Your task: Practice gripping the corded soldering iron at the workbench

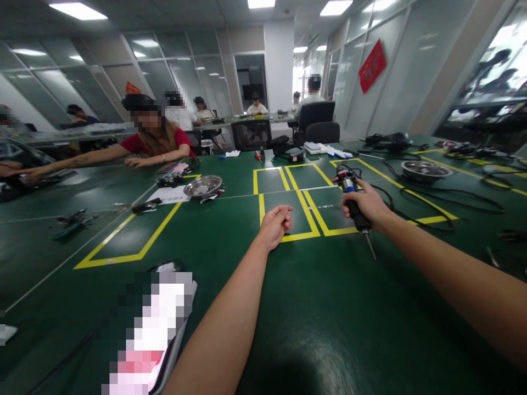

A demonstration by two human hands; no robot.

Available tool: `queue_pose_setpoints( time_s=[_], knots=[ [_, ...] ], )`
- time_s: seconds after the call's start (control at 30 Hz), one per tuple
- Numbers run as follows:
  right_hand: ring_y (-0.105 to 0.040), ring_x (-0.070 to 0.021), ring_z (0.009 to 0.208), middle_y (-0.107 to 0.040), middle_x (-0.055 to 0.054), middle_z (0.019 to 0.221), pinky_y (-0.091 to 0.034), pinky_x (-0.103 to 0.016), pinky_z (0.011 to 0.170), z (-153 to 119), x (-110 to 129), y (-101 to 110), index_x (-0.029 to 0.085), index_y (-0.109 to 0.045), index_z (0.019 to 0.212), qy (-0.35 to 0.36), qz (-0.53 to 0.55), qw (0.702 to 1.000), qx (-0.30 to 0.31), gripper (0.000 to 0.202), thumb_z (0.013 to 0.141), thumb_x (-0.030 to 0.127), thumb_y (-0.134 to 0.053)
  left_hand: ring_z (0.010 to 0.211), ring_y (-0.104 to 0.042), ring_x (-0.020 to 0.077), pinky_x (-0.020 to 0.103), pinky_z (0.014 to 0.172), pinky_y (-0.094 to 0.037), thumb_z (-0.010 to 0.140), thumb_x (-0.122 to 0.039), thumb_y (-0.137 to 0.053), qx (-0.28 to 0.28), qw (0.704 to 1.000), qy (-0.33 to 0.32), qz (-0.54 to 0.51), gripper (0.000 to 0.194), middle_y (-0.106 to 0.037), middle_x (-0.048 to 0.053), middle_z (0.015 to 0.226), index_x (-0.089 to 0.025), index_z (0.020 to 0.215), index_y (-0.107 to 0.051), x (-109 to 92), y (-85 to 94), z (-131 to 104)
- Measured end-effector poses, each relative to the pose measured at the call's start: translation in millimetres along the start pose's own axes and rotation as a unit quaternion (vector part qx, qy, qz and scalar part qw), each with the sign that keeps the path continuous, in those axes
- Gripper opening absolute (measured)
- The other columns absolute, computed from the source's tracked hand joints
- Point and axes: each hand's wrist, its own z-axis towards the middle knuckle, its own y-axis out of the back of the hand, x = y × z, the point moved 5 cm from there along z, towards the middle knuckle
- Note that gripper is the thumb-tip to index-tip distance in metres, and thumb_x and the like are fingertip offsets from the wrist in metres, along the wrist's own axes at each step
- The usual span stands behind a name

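Observation:
My right hand [366, 206] is wrapped round an electric screwdriver [353, 200], whose thin bit points down and toward me above the green table [313, 296]. Red and black parts show at the tool's far end. My left hand [276, 226] is held over a yellow tape rectangle [300, 237], its fingers curled and pinched together; whether something small is between them cannot be made out. More yellow rectangles are marked on the table beyond both hands.
Metal bowls stand at the left [203, 187] and right [426, 170]. Black cables [457, 195] loop across the right side. A blurred-out device [164, 323] lies at the near left. Green-handled pliers [74, 225] lie farther left. A person in red [181, 144] reaches across the table's far left.

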Motion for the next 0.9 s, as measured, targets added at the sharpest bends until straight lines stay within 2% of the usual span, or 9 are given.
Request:
queue_pose_setpoints(
  time_s=[0.13,0.23,0.3,0.33,0.43,0.53,0.67,0.9],
  knots=[
    [-0.059,-0.0157,0.05,-0.063,0.003,0.069,-0.049,-0.025,0.043,-29.9,-3.5,-47.9,0.034,-0.017,0.157,0.019,0.074,0.99,0.122,0.098,0.075,0.023,-0.07,0.036,-0.028,0.0018,0.016,0.039,-0.02,0.077,-0.053,-0.076,-0.016,1.0,-0.008,0.004,0.043,-0.037,-0.011,0.049,-0.016,0.082,-0.055,-3.4,1.1,-1.3],
    [-0.059,-0.015,0.05,-0.065,0.003,0.071,-0.049,-0.026,0.043,-50.7,-13.6,-75.6,0.035,-0.015,0.158,0.013,0.115,0.975,0.191,0.099,0.077,0.025,-0.07,0.031,-0.02,0.0029,0.018,0.035,-0.014,0.083,-0.061,-0.067,-0.037,0.999,-0.023,0.019,0.046,-0.028,-0.012,0.04,-0.016,0.077,-0.054,-7.3,2.9,-2.0],
    [-0.059,-0.0149,0.05,-0.066,0.003,0.072,-0.049,-0.026,0.043,-60.7,-23.9,-88.8,0.034,-0.012,0.159,0.004,0.137,0.965,0.224,0.101,0.077,0.026,-0.07,0.029,-0.02,0.0035,0.019,0.034,-0.014,0.086,-0.064,-0.059,-0.07,0.997,-0.031,0.03,0.049,-0.028,-0.011,0.038,-0.016,0.076,-0.055,-8.6,6.4,-0.7],
    [-0.059,-0.0149,0.049,-0.066,0.003,0.072,-0.049,-0.026,0.043,-64.3,-29.5,-93.7,0.035,-0.01,0.16,-0.001,0.146,0.961,0.235,0.101,0.078,0.026,-0.07,0.028,-0.023,0.0038,0.019,0.034,-0.016,0.087,-0.065,-0.057,-0.091,0.994,-0.036,0.039,0.05,-0.032,-0.01,0.039,-0.016,0.078,-0.055,-8.8,8.7,0.3],
    [-0.06,-0.0153,0.049,-0.066,0.003,0.072,-0.049,-0.026,0.042,-70.6,-45.7,-101.5,0.035,-0.009,0.16,-0.018,0.159,0.954,0.253,0.102,0.079,0.026,-0.07,0.034,-0.043,0.0061,0.019,0.035,-0.025,0.087,-0.06,-0.06,-0.134,0.987,-0.044,0.072,0.046,-0.054,-0.004,0.055,-0.015,0.087,-0.058,-7.0,13.9,4.1],
    [-0.062,-0.0159,0.05,-0.067,0.002,0.074,-0.05,-0.027,0.043,-73.1,-55.3,-103.3,0.034,-0.009,0.161,-0.028,0.151,0.951,0.267,0.103,0.079,0.026,-0.071,0.043,-0.057,0.0096,0.019,0.037,-0.033,0.086,-0.055,-0.064,-0.117,0.988,-0.032,0.097,0.041,-0.064,0.003,0.07,-0.014,0.091,-0.058,-1.8,13.6,7.7],
    [-0.062,-0.0158,0.05,-0.068,0.002,0.075,-0.051,-0.027,0.043,-74.7,-55.7,-103.3,0.035,-0.006,0.161,-0.018,0.138,0.95,0.281,0.105,0.079,0.026,-0.072,0.047,-0.06,0.0108,0.02,0.04,-0.038,0.084,-0.048,-0.069,-0.077,0.989,-0.021,0.127,0.037,-0.067,0.006,0.072,-0.013,0.085,-0.058,3.3,12.6,9.2],
    [-0.061,-0.0155,0.049,-0.067,0.002,0.073,-0.051,-0.027,0.043,-74.1,-53.8,-102.5,0.035,-0.009,0.161,-0.008,0.148,0.947,0.285,0.103,0.079,0.025,-0.071,0.046,-0.058,0.0096,0.019,0.04,-0.037,0.083,-0.044,-0.072,-0.082,0.989,-0.033,0.119,0.034,-0.067,0.007,0.069,-0.012,0.079,-0.059,2.1,13.7,9.0]
  ],
)
